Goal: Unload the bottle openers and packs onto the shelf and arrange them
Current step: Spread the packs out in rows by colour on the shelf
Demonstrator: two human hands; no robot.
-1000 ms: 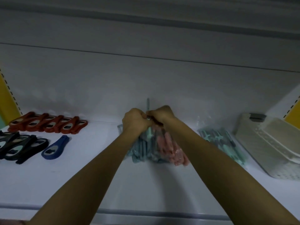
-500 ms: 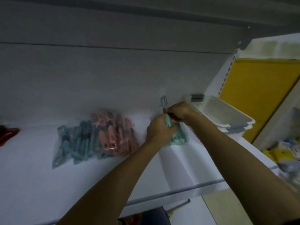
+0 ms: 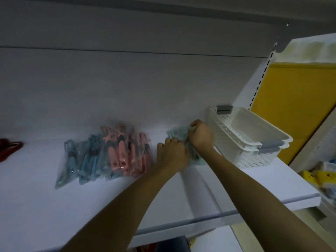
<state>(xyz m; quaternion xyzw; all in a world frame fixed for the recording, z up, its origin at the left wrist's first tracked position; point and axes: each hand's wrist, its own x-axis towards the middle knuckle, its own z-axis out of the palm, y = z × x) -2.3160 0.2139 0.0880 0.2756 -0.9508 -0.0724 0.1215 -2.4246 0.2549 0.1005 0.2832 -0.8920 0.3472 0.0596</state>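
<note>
On the white shelf [image 3: 91,206] lie clear plastic packs. A pile of blue and pink packs [image 3: 105,157] sits left of centre. A mint-green pack [image 3: 177,133] lies to its right, next to the baskets. My right hand [image 3: 201,135] grips the far end of the green pack with curled fingers. My left hand [image 3: 171,153] rests on its near end, fingers curled over it. Much of the green pack is hidden under both hands. Red bottle openers [image 3: 9,148] show at the far left edge.
Two stacked white perforated baskets [image 3: 254,142] with grey handles stand at the shelf's right end, close to my right hand. A yellow panel [image 3: 291,106] and a slotted upright rise behind them. Yellow goods [image 3: 320,176] sit lower right, past the shelf edge.
Both hands left the blue and pink packs and moved right to the green pack. They have lowered it flat on the shelf beside the baskets. The view swung right.
</note>
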